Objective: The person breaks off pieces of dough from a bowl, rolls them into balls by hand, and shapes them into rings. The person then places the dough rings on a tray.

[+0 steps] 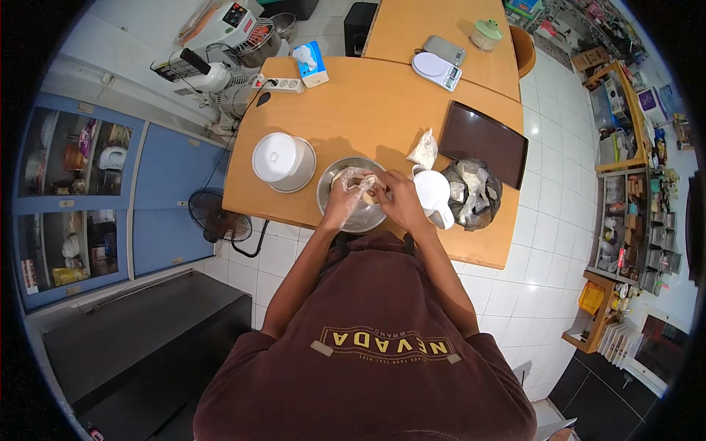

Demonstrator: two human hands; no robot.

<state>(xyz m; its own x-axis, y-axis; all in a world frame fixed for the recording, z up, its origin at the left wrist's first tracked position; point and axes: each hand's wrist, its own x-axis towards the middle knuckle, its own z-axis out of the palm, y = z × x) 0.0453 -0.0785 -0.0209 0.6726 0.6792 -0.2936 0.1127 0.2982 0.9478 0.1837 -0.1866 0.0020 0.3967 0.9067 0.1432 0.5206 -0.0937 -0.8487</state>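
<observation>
My left hand [346,191] is in clear plastic, apparently a glove, with fingers curled over a steel bowl [326,206]. My right hand [395,195] meets it there, fingers bent at the plastic by the left fingertips; exactly what they grip is unclear. A beige mass, perhaps dough [371,198], shows partly beneath my hands. A white lidded container [278,156] stands left of the bowl. To the right are a white jug [432,189], a small bag of white powder [423,151] and a black bag with clear plastic bags [474,192] inside.
A dark tray [483,137], scales [435,70], a green-lidded jar [486,34], a tissue box [311,67] and a power strip [285,85] are on the tables [338,103]. A fan [217,216] stands left, near blue cabinets [165,169]. A mixer [239,37] is behind; shelves [621,228] line the right.
</observation>
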